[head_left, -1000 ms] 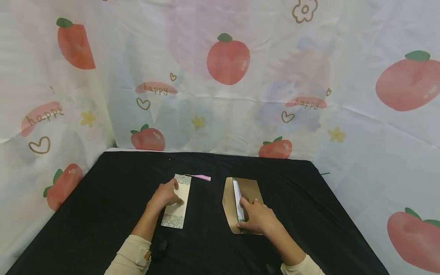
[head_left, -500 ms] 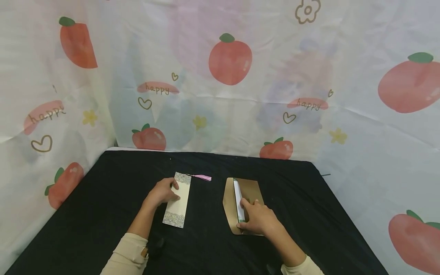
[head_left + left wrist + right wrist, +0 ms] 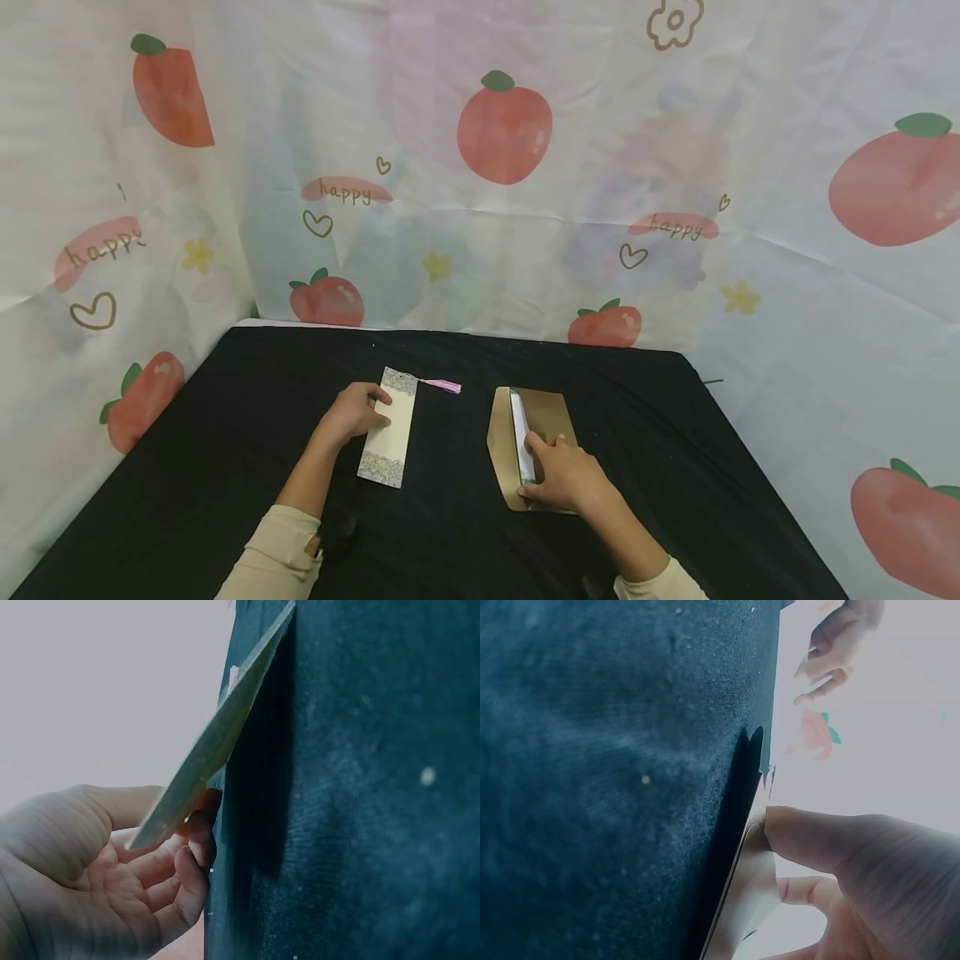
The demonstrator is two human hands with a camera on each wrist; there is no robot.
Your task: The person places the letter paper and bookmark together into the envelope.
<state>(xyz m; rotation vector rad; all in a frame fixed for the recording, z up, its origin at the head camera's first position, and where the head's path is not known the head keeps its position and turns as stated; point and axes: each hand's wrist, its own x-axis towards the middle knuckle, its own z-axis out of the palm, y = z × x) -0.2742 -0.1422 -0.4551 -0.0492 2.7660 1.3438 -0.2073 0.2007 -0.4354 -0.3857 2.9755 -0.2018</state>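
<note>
My left hand [image 3: 358, 412] pinches the left edge of a cream bookmark [image 3: 393, 423] with grey lace-patterned ends and a pink tassel [image 3: 441, 386]. In the left wrist view the bookmark [image 3: 214, 742] stands tilted, thumb on one face and fingers behind it. My right hand [image 3: 564, 475] grips a brown paper envelope [image 3: 551, 406] with its flap opened to the left. A white strip with a green end [image 3: 520, 421] shows along the envelope's mouth, between flap and body. Close up, the right thumb [image 3: 810, 832] presses the envelope's edge, and the other fingers curl behind it.
A black cloth [image 3: 450, 533] covers the table. A pale curtain [image 3: 510, 233] printed with red fruit, hearts and "happy" encloses the back and both sides.
My left hand has moved slightly away from me and to the left, carrying the bookmark a little up and away. The right hand and envelope have stayed put.
</note>
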